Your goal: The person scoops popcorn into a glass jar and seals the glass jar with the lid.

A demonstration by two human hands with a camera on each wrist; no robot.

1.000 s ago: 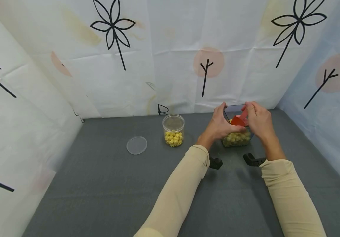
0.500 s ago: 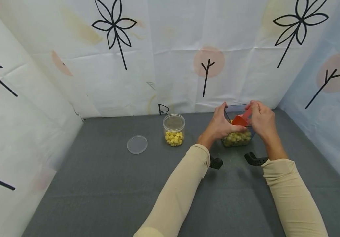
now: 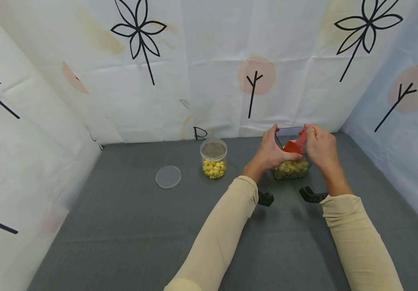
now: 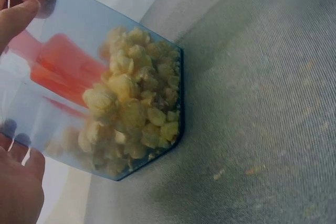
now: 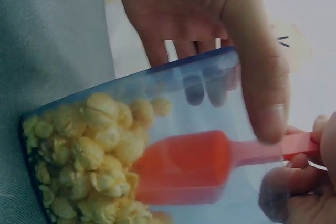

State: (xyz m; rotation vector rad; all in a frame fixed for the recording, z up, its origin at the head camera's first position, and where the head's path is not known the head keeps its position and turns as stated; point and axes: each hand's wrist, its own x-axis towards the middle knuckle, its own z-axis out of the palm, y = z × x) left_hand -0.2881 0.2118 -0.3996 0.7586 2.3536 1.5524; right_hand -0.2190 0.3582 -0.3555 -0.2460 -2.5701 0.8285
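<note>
I see the clear square tub [image 3: 291, 161] of yellow popcorn [image 3: 291, 168] on the grey worktop [image 3: 158, 226], far end near the wall. My left hand [image 3: 272, 151] has its grip wrapped on the tub's left wall, thumb over the front face, fingers behind. My right hand [image 3: 319, 146] pinches the handle of the red scoop [image 3: 293, 146], whose bowl sits inside the tub just above the popcorn. Left of the tub stands a round open jar [image 3: 213, 158], part filled with popcorn; further left of the tub lies its clear lid [image 3: 168, 177], flat
</note>
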